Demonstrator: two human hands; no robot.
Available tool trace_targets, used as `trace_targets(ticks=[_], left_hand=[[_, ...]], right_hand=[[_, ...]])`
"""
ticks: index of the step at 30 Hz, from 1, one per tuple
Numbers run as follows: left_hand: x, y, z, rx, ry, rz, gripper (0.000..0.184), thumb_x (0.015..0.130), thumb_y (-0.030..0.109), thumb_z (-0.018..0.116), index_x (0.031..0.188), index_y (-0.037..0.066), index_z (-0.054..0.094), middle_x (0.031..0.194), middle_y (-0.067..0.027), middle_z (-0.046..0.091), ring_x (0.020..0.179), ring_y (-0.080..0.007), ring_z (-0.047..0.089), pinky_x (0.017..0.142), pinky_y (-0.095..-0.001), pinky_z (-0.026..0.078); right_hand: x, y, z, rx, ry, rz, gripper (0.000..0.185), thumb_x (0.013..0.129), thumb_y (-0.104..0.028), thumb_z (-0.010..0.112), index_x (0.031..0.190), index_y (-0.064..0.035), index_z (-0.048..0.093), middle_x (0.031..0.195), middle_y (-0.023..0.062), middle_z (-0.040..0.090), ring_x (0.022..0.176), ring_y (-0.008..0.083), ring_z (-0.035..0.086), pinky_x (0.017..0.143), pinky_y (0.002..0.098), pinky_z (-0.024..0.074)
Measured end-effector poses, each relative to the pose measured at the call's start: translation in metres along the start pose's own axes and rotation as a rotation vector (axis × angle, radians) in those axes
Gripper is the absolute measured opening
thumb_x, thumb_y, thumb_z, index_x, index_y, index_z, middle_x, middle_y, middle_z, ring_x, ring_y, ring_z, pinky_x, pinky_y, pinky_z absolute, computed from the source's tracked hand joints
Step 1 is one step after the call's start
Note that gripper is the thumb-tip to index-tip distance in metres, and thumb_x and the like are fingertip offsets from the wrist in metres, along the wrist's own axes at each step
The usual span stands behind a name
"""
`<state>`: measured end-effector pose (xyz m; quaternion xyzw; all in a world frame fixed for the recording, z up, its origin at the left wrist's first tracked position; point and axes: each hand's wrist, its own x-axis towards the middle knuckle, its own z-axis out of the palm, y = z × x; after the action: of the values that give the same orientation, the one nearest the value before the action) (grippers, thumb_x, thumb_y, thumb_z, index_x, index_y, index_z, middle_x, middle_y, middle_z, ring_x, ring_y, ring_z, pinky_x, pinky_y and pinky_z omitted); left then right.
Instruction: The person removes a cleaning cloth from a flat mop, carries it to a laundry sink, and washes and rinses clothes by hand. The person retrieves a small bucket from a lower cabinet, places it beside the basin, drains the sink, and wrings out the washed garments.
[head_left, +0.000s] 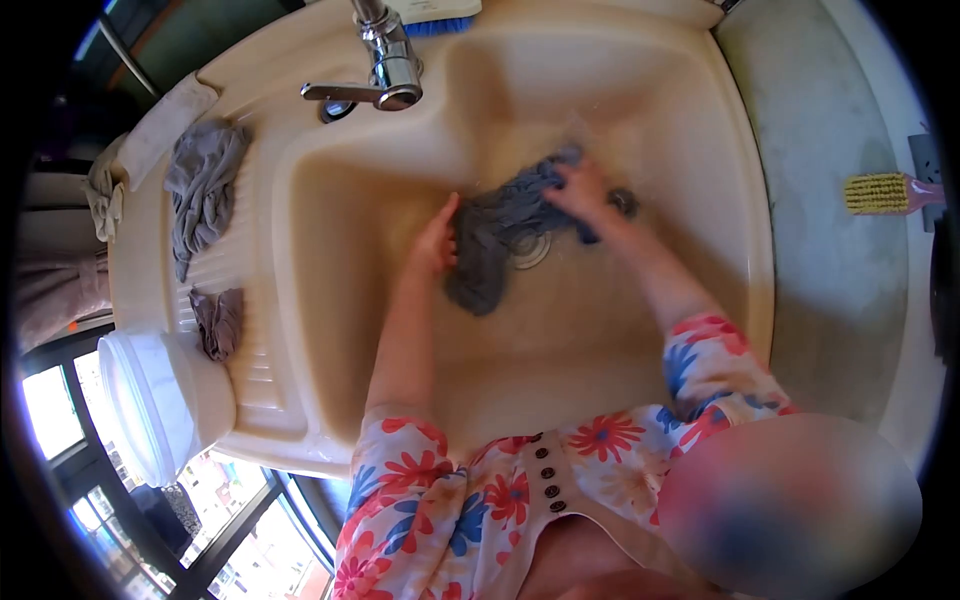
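Observation:
A wet, dark grey cloth (485,245) lies bunched in the beige sink basin (560,350), partly over the round drain (531,250). My left hand (437,238) is at its left edge, thumb stretched up and fingertips against the fabric. On the upper right end, my right hand (582,195) has its fingers bent into the cloth and grips it. A small dark round piece (623,203), perhaps a drain plug, shows just right of that hand.
A chrome faucet (388,60) rises behind the basin, near a blue-bristled brush (440,22). Grey cloth (205,185) and a brownish cloth (218,322) lie on the ribbed drainboard (262,340) beside a white bucket (165,400). A yellow-bristled brush (878,194) is at right.

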<state>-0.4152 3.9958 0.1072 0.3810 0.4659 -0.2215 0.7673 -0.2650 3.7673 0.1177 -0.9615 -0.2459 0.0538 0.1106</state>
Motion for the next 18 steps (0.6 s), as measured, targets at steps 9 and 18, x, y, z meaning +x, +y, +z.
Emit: trace_targets(ticks=[9, 18], left_hand=[[0.093, -0.064, 0.016, -0.369, -0.398, 0.378, 0.028, 0.08, 0.036, 0.053, 0.089, 0.01, 0.057, 0.086, -0.0072, 0.058, 0.079, -0.017, 0.055, 0.068, -0.0338, 0.046], [-0.006, 0.002, 0.012, 0.056, 0.127, 0.448, 0.038, 0.077, 0.024, 0.059, 0.105, -0.001, 0.051, 0.098, -0.0123, 0.058, 0.091, -0.0232, 0.056, 0.077, -0.0389, 0.047]], right_hand=[[-0.056, -0.123, -0.009, 0.467, -0.068, -0.159, 0.027, 0.074, -0.038, 0.055, 0.079, -0.0117, 0.058, 0.083, 0.0166, 0.06, 0.074, 0.0325, 0.058, 0.062, 0.0414, 0.0458], [0.047, 0.088, -0.038, 0.175, 0.004, 0.177, 0.038, 0.076, -0.038, 0.058, 0.104, -0.0126, 0.055, 0.091, 0.0173, 0.06, 0.087, 0.0268, 0.059, 0.075, 0.0352, 0.0467]])
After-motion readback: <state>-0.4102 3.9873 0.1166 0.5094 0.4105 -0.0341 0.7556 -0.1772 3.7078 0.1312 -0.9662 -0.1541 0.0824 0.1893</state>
